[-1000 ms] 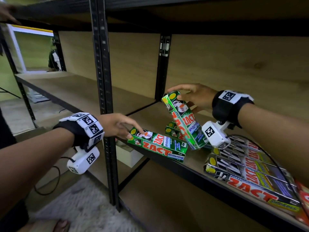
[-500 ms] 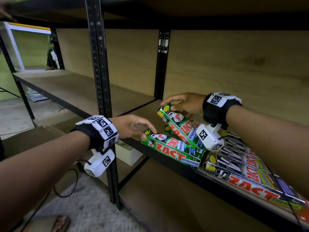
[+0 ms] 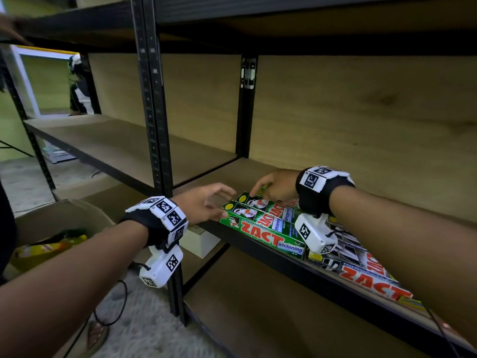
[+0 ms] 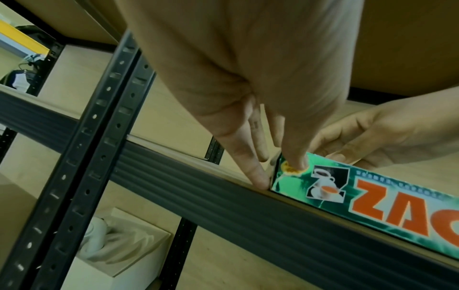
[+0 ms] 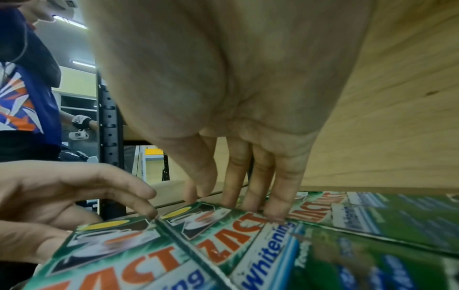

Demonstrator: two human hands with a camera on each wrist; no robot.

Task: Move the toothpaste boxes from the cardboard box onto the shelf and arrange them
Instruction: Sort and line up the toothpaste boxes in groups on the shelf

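Observation:
Several green ZACT toothpaste boxes lie flat side by side at the shelf's (image 3: 258, 174) front left. My left hand (image 3: 219, 205) has straight fingers against the left end of the front green box (image 3: 268, 235). In the left wrist view the thumb (image 4: 258, 176) sits at the box's (image 4: 372, 202) end corner and a fingertip lies on its top. My right hand (image 3: 260, 195) presses straight fingers (image 5: 273, 212) down on the second green box (image 5: 236, 235) behind it. Black and silver ZACT boxes (image 3: 361, 270) lie to the right. The cardboard box (image 3: 64, 215) stands on the floor at lower left.
A black upright post (image 3: 154, 125) stands just left of my left hand. A small white box (image 3: 201, 241) sits under the shelf. Yellow packs (image 3: 49, 246) lie in the cardboard box. Bare shelf board stretches behind the toothpaste boxes. Another person (image 5: 25, 98) stands at the left.
The green box that my right hand held tilted up now lies flat beside the front box. Both hands have come down onto the boxes, the left at the front box's end.

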